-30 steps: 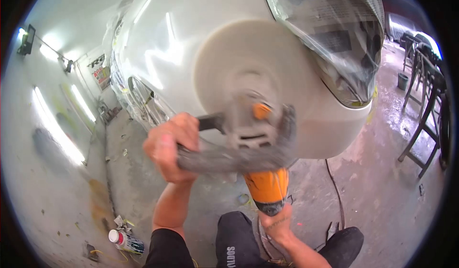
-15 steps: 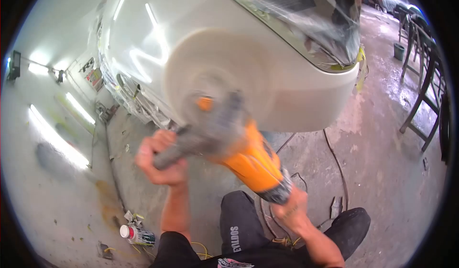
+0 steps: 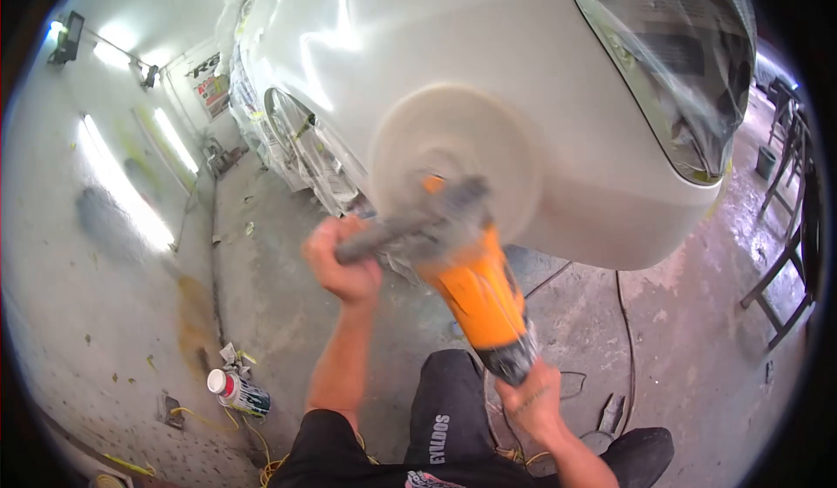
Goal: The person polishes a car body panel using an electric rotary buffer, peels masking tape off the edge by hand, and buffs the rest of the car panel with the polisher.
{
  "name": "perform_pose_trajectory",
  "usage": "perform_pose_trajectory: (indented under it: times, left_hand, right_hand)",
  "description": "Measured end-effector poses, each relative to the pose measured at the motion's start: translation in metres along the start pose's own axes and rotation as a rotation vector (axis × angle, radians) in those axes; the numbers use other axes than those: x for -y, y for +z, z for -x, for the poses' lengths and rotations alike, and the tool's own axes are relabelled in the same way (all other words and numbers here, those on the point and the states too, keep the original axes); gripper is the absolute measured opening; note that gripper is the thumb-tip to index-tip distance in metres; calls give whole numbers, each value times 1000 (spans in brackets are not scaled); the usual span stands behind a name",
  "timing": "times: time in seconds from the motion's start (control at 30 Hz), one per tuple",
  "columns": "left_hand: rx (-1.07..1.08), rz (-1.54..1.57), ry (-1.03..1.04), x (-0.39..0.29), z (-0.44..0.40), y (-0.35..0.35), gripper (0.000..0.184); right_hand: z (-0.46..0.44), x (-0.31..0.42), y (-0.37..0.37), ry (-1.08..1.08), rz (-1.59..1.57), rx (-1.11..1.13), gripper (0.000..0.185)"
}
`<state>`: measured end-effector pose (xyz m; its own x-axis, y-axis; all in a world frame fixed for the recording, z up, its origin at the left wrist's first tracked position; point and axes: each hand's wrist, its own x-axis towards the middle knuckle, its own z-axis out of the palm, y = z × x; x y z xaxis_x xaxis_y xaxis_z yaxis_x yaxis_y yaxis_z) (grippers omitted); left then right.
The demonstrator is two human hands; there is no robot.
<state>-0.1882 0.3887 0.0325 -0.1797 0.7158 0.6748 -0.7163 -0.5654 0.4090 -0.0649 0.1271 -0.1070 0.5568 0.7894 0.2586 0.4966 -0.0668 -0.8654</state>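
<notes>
At mid-frame, one orange polisher (image 3: 479, 301), two hands on it: your left hand (image 3: 346, 261) wrapped round its dark handle (image 3: 392, 231), your right hand (image 3: 532, 394) gripping its black rear end (image 3: 513, 357)! It slanted steeply, lower right to upper left, one blurred pad (image 3: 462, 131) facing the white car panel (image 3: 488, 35). Bottom centre, your trouser leg (image 3: 449, 383) read "EVILDOS".

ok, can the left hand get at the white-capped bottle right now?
Probably not: the left hand is wrapped around the polisher handle, and the bottle sits well apart, on the floor. Once free, nothing visible seems to block it.
</notes>
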Motion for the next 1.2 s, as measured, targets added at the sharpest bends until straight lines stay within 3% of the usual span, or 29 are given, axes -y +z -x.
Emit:
perform_pose_trajectory:
  times: [0.03,0.1,0.23,0.37,0.43,0.57,0.63,0.67,0.73,0.8,0.87,0.93,1.0,1.2]
  left_hand:
    - [-256,-62,-50,2,-14,-7,38]
    - [-83,-160,50,16,-52,-48,35]
    - [-118,-280,120,21,-92,-72,34]
    - [-71,-227,77,14,-78,-76,36]
    - [-14,-187,48,18,-49,-63,39]
    - [8,-147,6,2,5,-4,44]
    - [390,-106,105,-12,23,34,45]
    - [387,-104,106,-12,24,42,45]
    - [610,41,140,-10,20,50,40]
    - [568,34,152,-6,4,43,40]
    - [533,24,156,1,-22,28,41]
    - [253,7,236,14,-61,-2,40]
    - [-61,-88,120,18,-97,-27,35]
    - [-4,-257,274,30,-183,-82,31]
  right_hand:
    - [-21,3,6,-31,30,46,44]
    - [-60,15,17,-87,100,104,43]
    - [-108,45,28,-155,150,128,39]
    - [-93,35,26,-191,119,112,41]
    - [-64,14,17,-67,141,103,41]
    - [2,-13,2,-8,-10,-108,41]
    - [23,-25,12,-26,-53,-146,39]
    - [29,-29,15,-40,-97,-186,39]
    - [28,-33,26,-17,-166,-173,38]
    - [13,-34,36,6,-240,-162,37]
    - [-21,-25,38,-133,-167,-134,39]
    - [-58,14,33,-47,-205,-21,40]
    - [-103,19,51,-167,-32,18,38]
    - [-184,73,67,-261,87,45,40]
